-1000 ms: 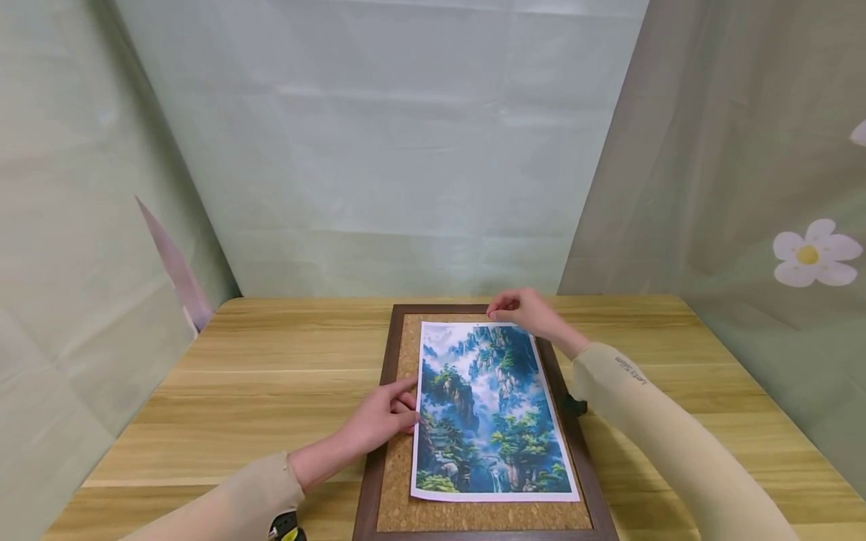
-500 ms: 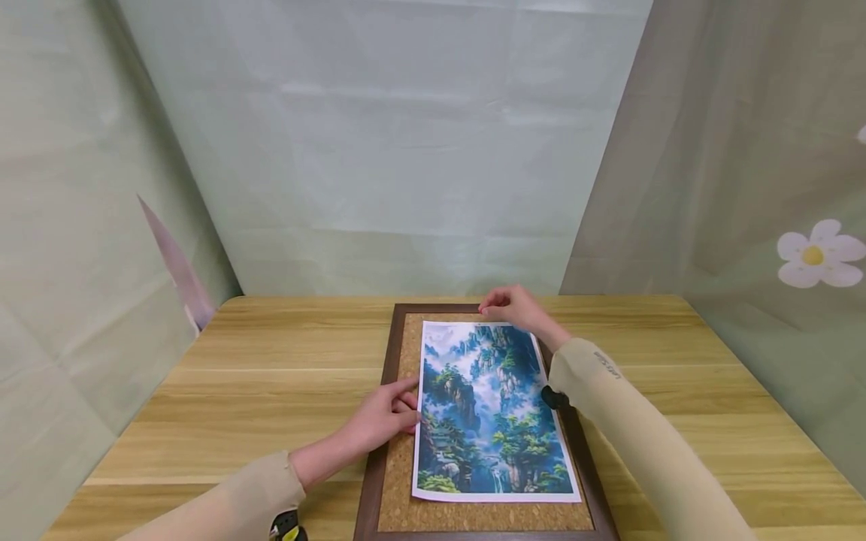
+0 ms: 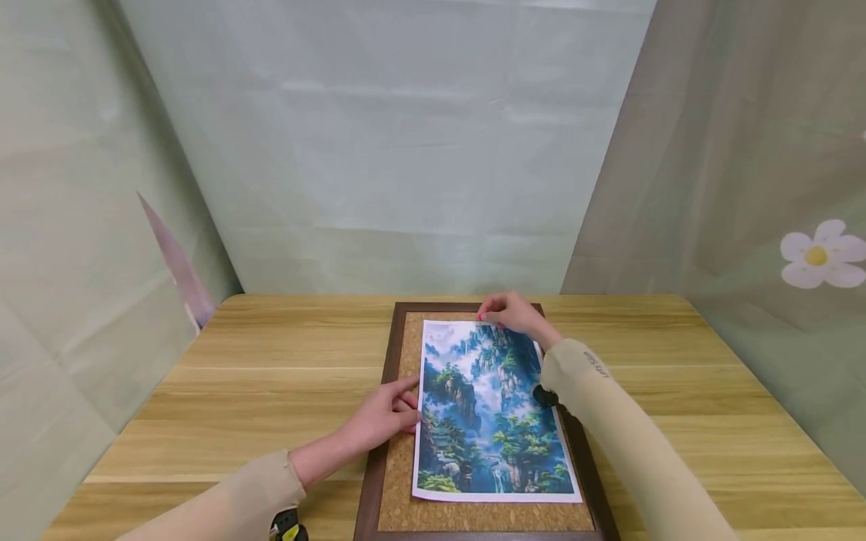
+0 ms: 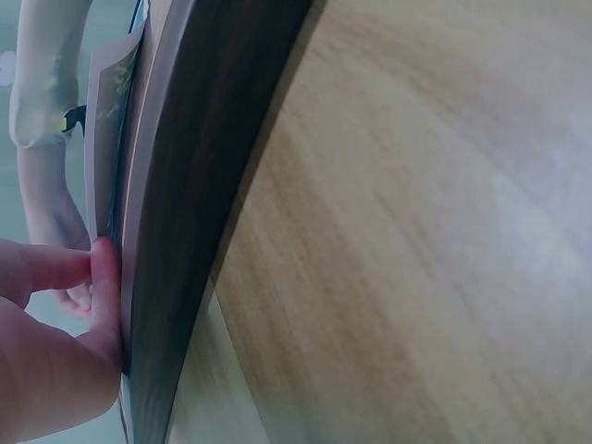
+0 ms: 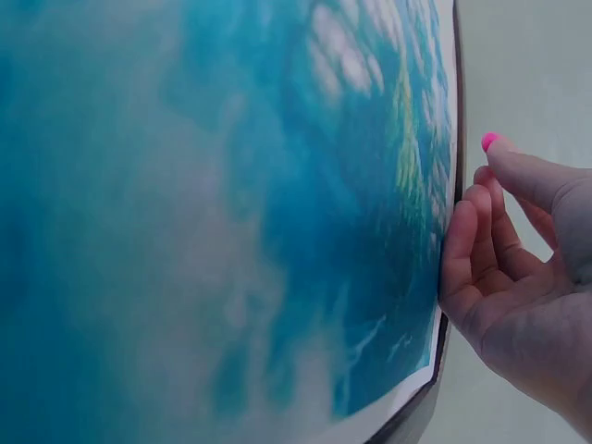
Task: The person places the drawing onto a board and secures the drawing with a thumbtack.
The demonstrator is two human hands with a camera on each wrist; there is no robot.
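A landscape print lies on a cork board with a dark wooden frame on the table. My left hand rests at the print's left edge, index finger straight on the cork and the other fingertips touching the paper; the left wrist view shows those fingers against the frame. My right hand is at the middle of the print's top edge, fingers curled, pinching a small pink-headed pin. In the right wrist view the pink tip sits just past the print.
The wooden table runs bare to left and right of the board. Pale green cloth hangs behind and at both sides, with a flower pattern on the right. My right forearm lies over the board's right edge.
My right hand has shifted a little left and lowered onto the print's top edge, and its forearm has swung inward over the board. The left hand has stayed in place.
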